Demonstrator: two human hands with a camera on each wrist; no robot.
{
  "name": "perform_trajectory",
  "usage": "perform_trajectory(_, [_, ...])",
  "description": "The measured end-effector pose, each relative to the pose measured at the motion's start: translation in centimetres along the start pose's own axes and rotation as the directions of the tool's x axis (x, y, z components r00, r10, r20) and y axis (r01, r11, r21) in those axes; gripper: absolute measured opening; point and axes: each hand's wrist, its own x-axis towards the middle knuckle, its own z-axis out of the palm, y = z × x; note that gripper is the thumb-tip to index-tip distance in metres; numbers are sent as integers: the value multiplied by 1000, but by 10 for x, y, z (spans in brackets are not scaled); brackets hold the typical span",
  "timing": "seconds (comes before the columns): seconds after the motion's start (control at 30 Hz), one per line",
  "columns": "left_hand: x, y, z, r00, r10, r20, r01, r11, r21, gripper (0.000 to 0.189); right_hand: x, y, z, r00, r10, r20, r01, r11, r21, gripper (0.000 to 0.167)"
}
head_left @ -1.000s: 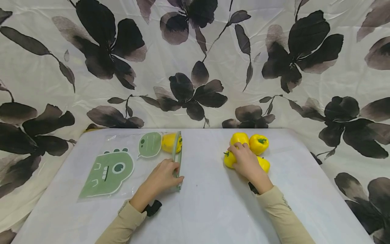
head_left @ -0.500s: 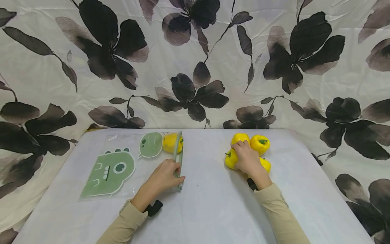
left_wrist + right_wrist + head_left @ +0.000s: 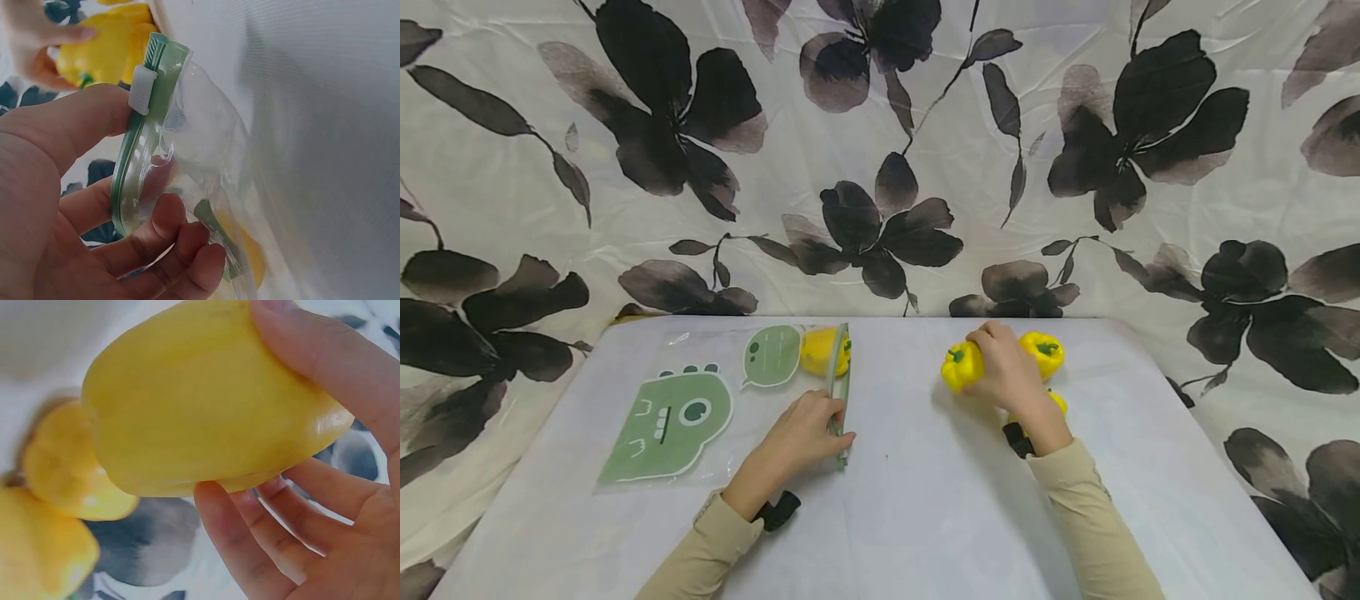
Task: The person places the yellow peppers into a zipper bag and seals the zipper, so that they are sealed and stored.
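Observation:
My left hand (image 3: 805,429) pinches the green zip edge of a clear zip bag (image 3: 670,425) lying on the table. In the left wrist view the thumb is by the white slider (image 3: 142,90), with the fingers curled across the strip. Inside the bag, by its mouth, lies a yellow bell pepper (image 3: 817,350). To the right, my right hand (image 3: 1009,371) grips another yellow bell pepper (image 3: 961,367), raised with its stem facing forward-left. The right wrist view shows thumb and fingers on opposite sides of this pepper (image 3: 206,406).
More yellow peppers stay on the table beside the right hand: one behind it (image 3: 1043,354) and one partly hidden by the wrist (image 3: 1058,402). The bag has a green cartoon dinosaur print. A floral cloth (image 3: 880,167) hangs behind the white table (image 3: 895,517).
My right hand has gripped the front-left pepper of the group and lifted it, moving it slightly up and left. The left hand keeps its hold on the bag edge.

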Motion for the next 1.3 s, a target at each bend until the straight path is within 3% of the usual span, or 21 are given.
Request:
perform_trajectory(0.13, [-1,0,-1,1000,19,-23,-19,1000,0,29,7,-13,-11,999,14,-49,-9,993,119,76])
perform_trajectory(0.27, [0,0,0,998,32,-44,-32,999,6,28,13,-27,-18,993,28,-115,9,951,309,76])
perform_trajectory(0.5, [1,1,1,999,32,-42,-31,999,4,28,23,-51,-12,963,86,-254,84,803,590,74])
perform_trajectory(0.6, [1,1,1,999,21,-37,-21,1000,14,27,26,-63,-4,959,108,-262,104,726,680,73])
perform_trajectory(0.8, [-1,1,-2,999,29,-41,-29,1000,2,22,31,-78,23,983,138,-117,25,538,843,73])
perform_trajectory(0.9, [-2,1,-3,998,39,-53,-40,999,-7,19,32,-79,43,992,122,-16,-46,484,874,74])
perform_trajectory(1.13, [-1,-2,-3,995,58,-81,-60,998,-25,17,29,-68,79,972,93,216,-235,438,868,68])
perform_trajectory(1.3, [-1,-3,-4,992,78,-101,-80,997,-7,14,29,-61,91,956,23,292,-275,421,864,65])
